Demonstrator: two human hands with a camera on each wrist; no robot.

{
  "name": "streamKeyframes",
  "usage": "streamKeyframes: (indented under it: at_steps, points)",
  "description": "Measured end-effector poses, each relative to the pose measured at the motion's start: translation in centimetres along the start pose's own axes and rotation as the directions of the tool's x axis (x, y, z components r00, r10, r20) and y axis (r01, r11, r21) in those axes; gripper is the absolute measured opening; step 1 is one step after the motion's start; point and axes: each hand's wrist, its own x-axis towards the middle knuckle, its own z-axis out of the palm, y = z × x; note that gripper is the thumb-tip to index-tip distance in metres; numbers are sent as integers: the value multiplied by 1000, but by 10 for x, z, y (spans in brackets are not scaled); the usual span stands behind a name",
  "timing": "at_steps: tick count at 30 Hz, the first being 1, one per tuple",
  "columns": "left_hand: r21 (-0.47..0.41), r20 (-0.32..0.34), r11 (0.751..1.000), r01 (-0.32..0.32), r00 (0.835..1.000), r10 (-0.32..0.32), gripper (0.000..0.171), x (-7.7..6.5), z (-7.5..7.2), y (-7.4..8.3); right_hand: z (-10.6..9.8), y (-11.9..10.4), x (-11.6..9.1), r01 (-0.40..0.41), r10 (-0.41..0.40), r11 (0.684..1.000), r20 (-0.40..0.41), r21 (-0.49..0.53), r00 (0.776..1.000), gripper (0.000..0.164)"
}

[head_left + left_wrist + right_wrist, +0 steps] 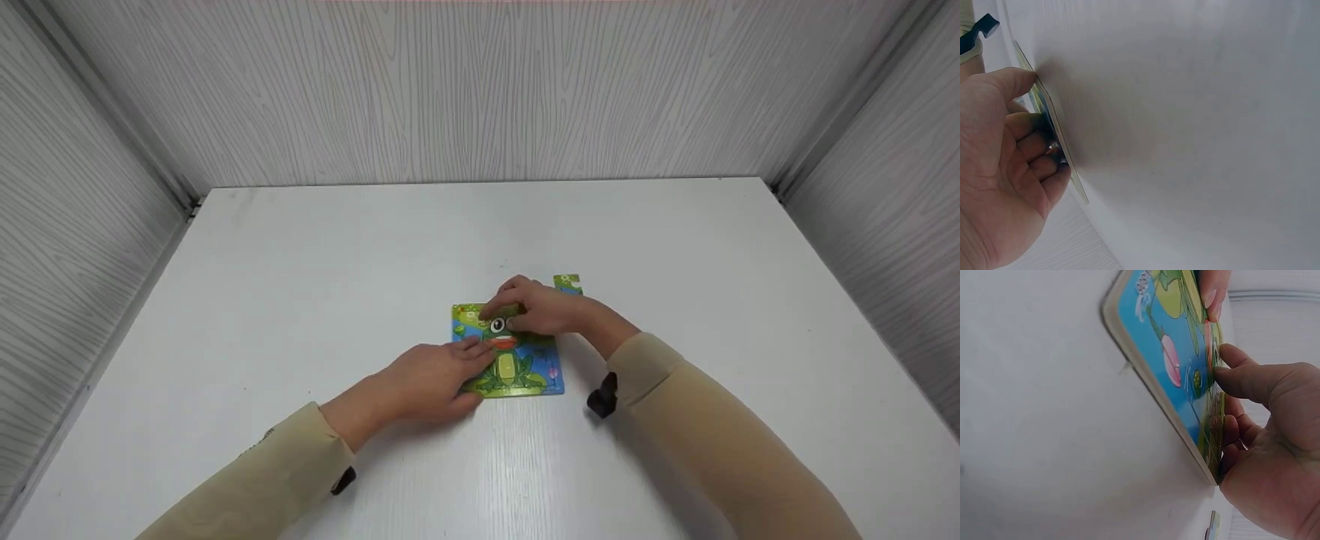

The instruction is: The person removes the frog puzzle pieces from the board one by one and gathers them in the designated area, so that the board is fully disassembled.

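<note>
A square jigsaw puzzle with a green frog on blue lies flat on the white table. My left hand rests at its left side, fingers over the picture and thumb against the near edge; in the left wrist view the fingers bend over the board. From the right, my right hand reaches over the puzzle's far part. Its thumb and index finger pinch a puzzle piece at the frog's eye; the hand hides much of that piece. The right wrist view shows the thumb close to the picture surface.
A loose green and blue puzzle piece lies just beyond the right hand, partly hidden by it. The white tabletop spreads around the puzzle. Grey wood-grain panels stand at the back and both sides.
</note>
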Motion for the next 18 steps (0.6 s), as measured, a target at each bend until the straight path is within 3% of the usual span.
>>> streamKeyframes:
  at_steps: [11,18]
  points:
    - [4,9,1000,9,1000,-9,67,0,0,0,1,-2,1,5,-5,1000,-10,30,1000,37]
    - [4,8,1000,5,1000,-5,66,0,-1,0,5,-3,-1,4,-1,999,-67,46,998,35]
